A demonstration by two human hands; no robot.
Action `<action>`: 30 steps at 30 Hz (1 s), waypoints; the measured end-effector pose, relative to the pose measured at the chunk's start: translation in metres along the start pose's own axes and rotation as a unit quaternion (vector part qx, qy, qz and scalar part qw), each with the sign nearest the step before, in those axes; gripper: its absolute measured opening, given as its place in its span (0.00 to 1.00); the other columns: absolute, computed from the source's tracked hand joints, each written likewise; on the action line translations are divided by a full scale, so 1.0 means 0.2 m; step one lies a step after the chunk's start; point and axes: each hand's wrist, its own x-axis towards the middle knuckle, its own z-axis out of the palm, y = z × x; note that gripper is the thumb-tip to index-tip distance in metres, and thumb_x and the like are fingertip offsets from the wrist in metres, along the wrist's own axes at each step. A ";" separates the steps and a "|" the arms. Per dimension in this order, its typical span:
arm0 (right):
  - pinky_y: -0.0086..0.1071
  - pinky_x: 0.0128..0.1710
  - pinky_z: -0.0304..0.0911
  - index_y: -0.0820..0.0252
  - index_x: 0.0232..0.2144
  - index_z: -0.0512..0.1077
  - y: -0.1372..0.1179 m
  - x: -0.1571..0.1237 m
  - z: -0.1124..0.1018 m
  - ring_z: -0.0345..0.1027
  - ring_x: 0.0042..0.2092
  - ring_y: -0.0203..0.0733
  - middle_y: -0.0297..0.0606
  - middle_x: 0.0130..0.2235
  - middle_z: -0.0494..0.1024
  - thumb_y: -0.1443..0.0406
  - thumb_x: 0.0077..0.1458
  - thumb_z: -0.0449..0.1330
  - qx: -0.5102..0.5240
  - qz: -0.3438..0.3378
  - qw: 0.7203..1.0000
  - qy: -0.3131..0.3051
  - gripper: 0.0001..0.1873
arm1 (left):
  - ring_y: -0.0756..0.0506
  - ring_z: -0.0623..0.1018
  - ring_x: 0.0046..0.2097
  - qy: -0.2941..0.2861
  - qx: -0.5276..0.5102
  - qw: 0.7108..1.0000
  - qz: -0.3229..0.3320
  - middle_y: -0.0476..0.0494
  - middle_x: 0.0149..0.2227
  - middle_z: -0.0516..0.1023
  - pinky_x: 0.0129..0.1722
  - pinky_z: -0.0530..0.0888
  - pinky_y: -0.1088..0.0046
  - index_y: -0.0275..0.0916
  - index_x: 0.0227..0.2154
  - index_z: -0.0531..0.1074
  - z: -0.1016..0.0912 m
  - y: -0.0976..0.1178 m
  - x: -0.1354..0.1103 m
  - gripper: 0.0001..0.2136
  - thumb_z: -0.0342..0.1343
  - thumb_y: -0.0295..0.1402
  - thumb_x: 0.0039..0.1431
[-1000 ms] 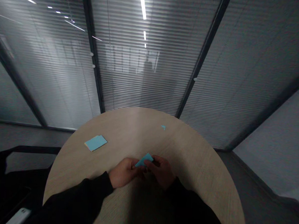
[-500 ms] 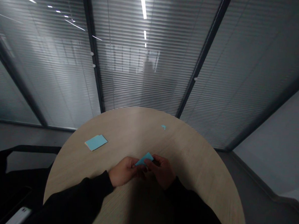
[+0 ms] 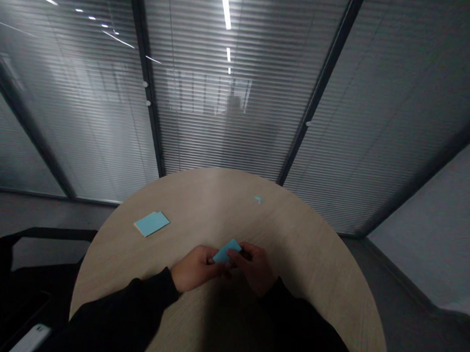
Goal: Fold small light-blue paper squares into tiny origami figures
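Between both hands is a small piece of blue paper (image 3: 227, 250), tilted above the near middle of the table. My left hand (image 3: 196, 268) is closed on its left edge, thumb towards me. On the other side my right hand (image 3: 256, 266) pinches the right edge, its thumb lying on the paper's face. The fingers under the paper are mostly hidden. A stack of blue paper sheets (image 3: 152, 224) lies to the left, beyond my left hand. Farther off, right of the middle, rests a tiny blue paper shape (image 3: 258, 199), too small to make out.
The round wooden table (image 3: 324, 285) curves around in front of me. A black chair (image 3: 51, 233) stands at the left edge, with a white object (image 3: 31, 338) low beside my left sleeve. Glass panels with blinds (image 3: 229, 144) rise behind the table.
The blue paper has turned slightly, so more of its face shows between the hands. Both hands stay in nearly the same place.
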 end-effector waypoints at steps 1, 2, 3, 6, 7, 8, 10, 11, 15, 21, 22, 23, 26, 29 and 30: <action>0.28 0.25 0.60 0.61 0.24 0.71 0.00 0.00 0.00 0.64 0.25 0.37 0.33 0.23 0.71 0.54 0.50 0.61 -0.007 0.001 1.000 -0.001 0.15 | 0.48 0.75 0.29 -0.003 0.003 1.000 -0.002 0.43 0.29 0.81 0.32 0.69 0.75 0.34 0.32 0.80 0.00 0.00 0.00 0.17 0.60 0.46 0.56; 0.28 0.25 0.59 0.61 0.24 0.71 -0.01 0.00 0.00 0.64 0.25 0.36 0.32 0.22 0.71 0.54 0.50 0.61 -0.013 0.000 1.000 -0.003 0.15 | 0.48 0.76 0.30 -0.006 0.003 1.000 -0.006 0.43 0.29 0.81 0.32 0.70 0.74 0.34 0.31 0.80 0.00 0.01 0.00 0.17 0.60 0.46 0.56; 0.28 0.25 0.58 0.61 0.23 0.71 -0.01 0.00 0.00 0.63 0.25 0.36 0.32 0.22 0.70 0.55 0.50 0.61 -0.019 -0.001 1.000 -0.006 0.15 | 0.48 0.77 0.30 -0.008 0.001 1.000 -0.011 0.43 0.29 0.81 0.33 0.70 0.74 0.34 0.31 0.80 0.00 0.01 0.00 0.16 0.60 0.45 0.56; 0.27 0.25 0.57 0.61 0.23 0.70 -0.02 -0.01 0.00 0.61 0.25 0.35 0.31 0.22 0.68 0.55 0.50 0.61 -0.023 -0.005 1.000 -0.009 0.15 | 0.47 0.78 0.30 -0.016 -0.021 0.999 -0.024 0.43 0.28 0.81 0.35 0.72 0.72 0.35 0.30 0.79 0.00 0.02 0.00 0.17 0.60 0.46 0.56; 0.27 0.25 0.56 0.61 0.23 0.70 -0.02 -0.01 0.00 0.61 0.25 0.35 0.30 0.22 0.68 0.55 0.50 0.61 -0.022 -0.005 1.000 -0.009 0.15 | 0.47 0.78 0.31 -0.018 -0.030 0.999 -0.025 0.43 0.28 0.81 0.35 0.72 0.72 0.35 0.30 0.79 0.00 0.02 0.00 0.17 0.60 0.46 0.55; 0.27 0.24 0.56 0.61 0.23 0.70 -0.02 -0.01 0.00 0.61 0.25 0.35 0.30 0.22 0.68 0.55 0.51 0.61 -0.022 -0.004 1.000 -0.009 0.15 | 0.47 0.78 0.31 -0.020 -0.036 0.999 -0.024 0.44 0.28 0.81 0.35 0.72 0.72 0.34 0.30 0.79 0.00 0.01 0.00 0.17 0.60 0.47 0.56; 0.27 0.24 0.56 0.61 0.23 0.70 -0.02 0.00 0.00 0.60 0.25 0.34 0.30 0.22 0.68 0.55 0.51 0.61 -0.018 -0.001 1.000 -0.008 0.15 | 0.48 0.77 0.31 -0.023 -0.039 0.999 -0.021 0.44 0.28 0.80 0.34 0.72 0.73 0.34 0.30 0.79 0.00 0.01 0.00 0.18 0.59 0.47 0.56; 0.27 0.24 0.56 0.61 0.23 0.70 -0.02 0.00 0.00 0.60 0.25 0.34 0.30 0.22 0.68 0.55 0.51 0.61 -0.017 0.000 1.000 -0.007 0.15 | 0.48 0.77 0.30 -0.024 -0.037 0.999 -0.019 0.43 0.28 0.80 0.34 0.72 0.73 0.34 0.31 0.79 0.00 0.00 0.00 0.18 0.59 0.47 0.56; 0.27 0.25 0.57 0.61 0.23 0.69 -0.01 0.00 -0.01 0.61 0.25 0.35 0.31 0.22 0.68 0.55 0.51 0.61 -0.015 -0.010 1.000 0.006 0.15 | 0.50 0.73 0.28 0.005 -0.034 0.999 -0.015 0.44 0.27 0.78 0.30 0.69 0.75 0.33 0.31 0.78 0.00 0.01 0.00 0.18 0.59 0.47 0.56; 0.29 0.26 0.57 0.60 0.25 0.69 0.02 0.01 0.00 0.62 0.25 0.37 0.31 0.22 0.69 0.51 0.52 0.60 -0.003 -0.024 0.998 0.065 0.18 | 0.52 0.71 0.25 0.173 -0.112 0.979 -0.002 0.47 0.25 0.75 0.27 0.68 0.76 0.33 0.33 0.76 0.01 0.04 0.00 0.17 0.64 0.45 0.51; 0.29 0.27 0.58 0.60 0.26 0.69 0.02 0.01 0.00 0.63 0.25 0.37 0.32 0.22 0.69 0.51 0.52 0.59 -0.001 -0.024 0.998 0.063 0.17 | 0.52 0.71 0.25 0.187 -0.111 0.976 0.003 0.47 0.25 0.75 0.27 0.68 0.76 0.33 0.32 0.76 0.01 0.05 0.00 0.17 0.64 0.44 0.52; 0.29 0.27 0.58 0.59 0.26 0.69 0.02 0.01 0.01 0.63 0.26 0.37 0.32 0.22 0.69 0.51 0.52 0.59 -0.001 -0.023 0.998 0.061 0.17 | 0.52 0.71 0.25 0.201 -0.107 0.974 0.008 0.48 0.24 0.75 0.27 0.67 0.77 0.33 0.32 0.76 0.01 0.05 0.00 0.16 0.63 0.44 0.53; 0.29 0.28 0.58 0.59 0.24 0.67 0.02 0.01 0.02 0.62 0.26 0.36 0.31 0.22 0.69 0.52 0.52 0.59 -0.006 -0.019 0.998 0.066 0.17 | 0.52 0.71 0.25 0.237 -0.114 0.965 0.018 0.49 0.23 0.74 0.27 0.67 0.78 0.33 0.34 0.76 0.01 0.05 0.00 0.15 0.63 0.43 0.54; 0.30 0.28 0.58 0.59 0.24 0.67 0.02 0.01 0.02 0.62 0.26 0.36 0.31 0.22 0.69 0.51 0.52 0.59 0.003 -0.016 0.997 0.074 0.17 | 0.52 0.72 0.27 0.235 -0.159 0.959 0.022 0.48 0.27 0.76 0.29 0.69 0.77 0.34 0.37 0.76 0.02 0.06 0.00 0.16 0.66 0.41 0.51; 0.30 0.28 0.58 0.59 0.24 0.67 0.02 0.01 0.02 0.62 0.26 0.36 0.31 0.23 0.69 0.51 0.52 0.59 0.010 -0.017 0.997 0.075 0.18 | 0.52 0.73 0.27 0.231 -0.168 0.958 0.022 0.47 0.28 0.77 0.30 0.70 0.76 0.33 0.37 0.75 0.03 0.06 0.00 0.17 0.66 0.40 0.50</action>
